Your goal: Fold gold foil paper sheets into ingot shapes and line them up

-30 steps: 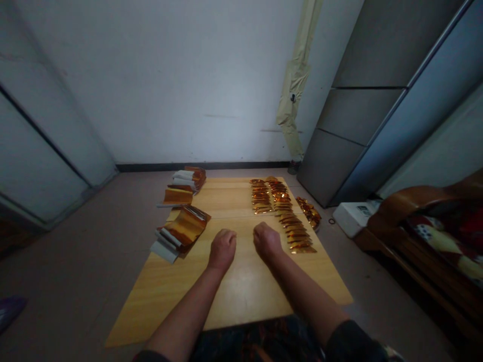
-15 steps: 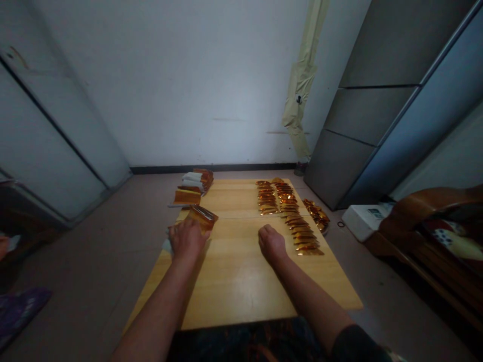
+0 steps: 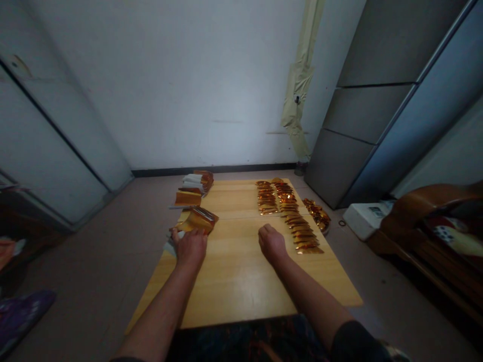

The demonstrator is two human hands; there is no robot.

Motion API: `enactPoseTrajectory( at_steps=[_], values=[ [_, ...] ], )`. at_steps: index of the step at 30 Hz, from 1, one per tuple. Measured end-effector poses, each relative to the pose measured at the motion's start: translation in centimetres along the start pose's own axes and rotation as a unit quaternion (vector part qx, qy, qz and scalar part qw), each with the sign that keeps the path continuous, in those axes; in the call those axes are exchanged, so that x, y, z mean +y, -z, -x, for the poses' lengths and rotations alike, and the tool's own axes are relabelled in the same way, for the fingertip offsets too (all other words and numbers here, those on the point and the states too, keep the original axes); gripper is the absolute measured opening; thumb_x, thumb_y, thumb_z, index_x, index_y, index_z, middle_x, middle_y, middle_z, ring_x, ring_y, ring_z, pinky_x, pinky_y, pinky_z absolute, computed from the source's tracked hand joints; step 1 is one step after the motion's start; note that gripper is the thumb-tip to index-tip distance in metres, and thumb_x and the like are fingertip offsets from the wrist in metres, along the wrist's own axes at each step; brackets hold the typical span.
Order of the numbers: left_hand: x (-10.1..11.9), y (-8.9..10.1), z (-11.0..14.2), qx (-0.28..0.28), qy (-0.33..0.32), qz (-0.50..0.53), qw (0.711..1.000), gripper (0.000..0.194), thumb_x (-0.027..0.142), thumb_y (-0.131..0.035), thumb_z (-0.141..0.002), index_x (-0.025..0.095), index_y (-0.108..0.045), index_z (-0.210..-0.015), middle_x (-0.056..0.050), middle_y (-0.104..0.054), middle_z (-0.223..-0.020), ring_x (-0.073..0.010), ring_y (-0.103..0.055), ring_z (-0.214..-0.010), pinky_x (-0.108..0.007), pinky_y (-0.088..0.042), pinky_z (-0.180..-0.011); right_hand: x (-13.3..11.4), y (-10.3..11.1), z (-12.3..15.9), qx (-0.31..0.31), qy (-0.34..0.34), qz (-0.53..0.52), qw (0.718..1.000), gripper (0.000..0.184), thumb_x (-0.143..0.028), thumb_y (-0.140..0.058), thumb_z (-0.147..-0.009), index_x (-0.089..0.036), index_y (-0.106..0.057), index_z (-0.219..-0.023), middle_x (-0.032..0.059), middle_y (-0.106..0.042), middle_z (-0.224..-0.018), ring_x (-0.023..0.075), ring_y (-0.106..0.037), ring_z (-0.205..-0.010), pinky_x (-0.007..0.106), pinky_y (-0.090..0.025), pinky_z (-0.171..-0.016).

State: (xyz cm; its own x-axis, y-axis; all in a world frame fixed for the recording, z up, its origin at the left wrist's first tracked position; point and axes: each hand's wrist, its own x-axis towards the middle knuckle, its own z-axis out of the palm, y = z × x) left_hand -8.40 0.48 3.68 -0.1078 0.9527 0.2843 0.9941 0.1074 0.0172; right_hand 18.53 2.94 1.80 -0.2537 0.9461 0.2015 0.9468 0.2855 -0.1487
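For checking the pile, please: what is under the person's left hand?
The left hand lies over the near end of a pile of gold foil packets, with white strips beside its fingers. What is beneath the palm is covered.

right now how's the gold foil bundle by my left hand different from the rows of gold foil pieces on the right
The gold foil bundle is a thick heap with white strips at its near edge, while the rows of gold foil pieces are thin overlapping lines with no white showing. The left hand touches the bundle; the rows are untouched, with the right hand beside them. Both shine orange-gold and lie on the same wooden board.
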Motion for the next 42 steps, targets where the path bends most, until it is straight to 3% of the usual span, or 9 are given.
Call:
enactPoseTrajectory(
  at_steps=[6, 15, 22, 29, 32, 35, 38, 42],
  values=[
    [-0.6, 0.0, -0.1, -0.012, -0.026, -0.033, 0.999, 0.032, 0.012, -0.036, -0.087, 0.017, -0.067, -0.079, -0.008, -0.071, -0.082, -0.0247, -0.063, -0.083, -0.057, -0.007, -0.111, 0.0, 0.0, 0.0, 0.001, 0.001, -0.001, 1.0, 0.017, -0.021, -0.046, -0.094, -0.019, -0.063, -0.089, 0.0058, -0.06, -0.095, 0.0149, -0.052, -0.08, 0.025, -0.029, -0.062],
    [-1.4, -1.3, -0.7, -0.003, -0.02, -0.032, 0.999, 0.026, 0.017, -0.04, -0.089, 0.019, -0.064, -0.08, -0.006, -0.07, -0.083, -0.0233, -0.059, -0.085, -0.049, -0.014, -0.112, -0.1, 0.2, 0.0, -0.002, 0.002, 0.004, 1.0, 0.017, -0.021, -0.047, -0.094, -0.019, -0.063, -0.09, 0.0058, -0.061, -0.096, 0.0147, -0.053, -0.081, 0.025, -0.03, -0.063],
    [-1.4, -0.9, -0.6, 0.027, -0.018, -0.006, 0.999, 0.025, 0.023, -0.04, -0.089, 0.021, -0.059, -0.073, -0.003, -0.068, -0.079, -0.0232, -0.058, -0.085, -0.048, -0.015, -0.108, -0.3, 0.3, 0.0, -0.008, 0.0, 0.005, 1.0, 0.016, -0.02, -0.046, -0.094, -0.019, -0.062, -0.091, 0.0058, -0.061, -0.096, 0.0148, -0.054, -0.082, 0.025, -0.032, -0.064],
    [-0.4, 2.7, -1.5, 0.021, -0.007, 0.044, 0.999, 0.023, 0.026, -0.044, -0.086, 0.02, -0.064, -0.075, -0.005, -0.071, -0.087, -0.0237, -0.06, -0.088, -0.054, -0.018, -0.103, 0.0, -0.3, -0.1, 0.0, 0.003, 0.006, 1.0, 0.015, -0.021, -0.047, -0.094, -0.019, -0.062, -0.09, 0.0052, -0.06, -0.096, 0.0144, -0.054, -0.082, 0.025, -0.031, -0.063],
    [0.3, 5.1, -2.2, 0.059, 0.006, -0.01, 0.998, 0.03, 0.026, -0.039, -0.089, 0.018, -0.066, -0.078, -0.006, -0.07, -0.078, -0.0223, -0.061, -0.075, -0.057, -0.013, -0.106, 0.0, -0.4, -0.2, -0.001, 0.0, 0.007, 1.0, 0.015, -0.02, -0.047, -0.094, -0.019, -0.061, -0.09, 0.0053, -0.06, -0.096, 0.0144, -0.054, -0.081, 0.025, -0.031, -0.062],
    [1.5, 7.2, -2.5, 0.094, -0.004, -0.008, 0.996, 0.033, 0.027, -0.035, -0.092, 0.018, -0.066, -0.086, -0.007, -0.069, -0.076, -0.0229, -0.061, -0.075, -0.05, -0.023, -0.104, 0.1, -0.4, -0.2, 0.002, 0.006, -0.003, 1.0, 0.015, -0.019, -0.047, -0.093, -0.019, -0.061, -0.088, 0.0054, -0.061, -0.095, 0.0142, -0.054, -0.08, 0.024, -0.032, -0.063],
    [3.5, 8.0, -1.9, 0.042, -0.039, 0.016, 0.998, 0.034, 0.03, -0.034, -0.093, 0.017, -0.066, -0.089, -0.01, -0.068, -0.082, -0.0255, -0.062, -0.082, -0.04, -0.037, -0.086, 0.2, -0.4, -0.1, 0.015, 0.021, -0.041, 0.999, 0.016, -0.02, -0.048, -0.092, -0.02, -0.062, -0.086, 0.0043, -0.062, -0.092, 0.0141, -0.055, -0.082, 0.023, -0.034, -0.065],
    [7.1, 6.7, -0.1, -0.099, -0.063, 0.062, 0.991, 0.028, 0.026, -0.039, -0.091, 0.02, -0.065, -0.1, -0.009, -0.068, -0.097, -0.023, -0.064, -0.079, -0.033, -0.04, -0.069, 0.3, -0.6, 0.1, 0.068, 0.003, -0.134, 0.989, 0.017, -0.019, -0.047, -0.091, -0.02, -0.064, -0.089, 0.0036, -0.063, -0.09, 0.014, -0.057, -0.083, 0.021, -0.039, -0.072]
  ],
)
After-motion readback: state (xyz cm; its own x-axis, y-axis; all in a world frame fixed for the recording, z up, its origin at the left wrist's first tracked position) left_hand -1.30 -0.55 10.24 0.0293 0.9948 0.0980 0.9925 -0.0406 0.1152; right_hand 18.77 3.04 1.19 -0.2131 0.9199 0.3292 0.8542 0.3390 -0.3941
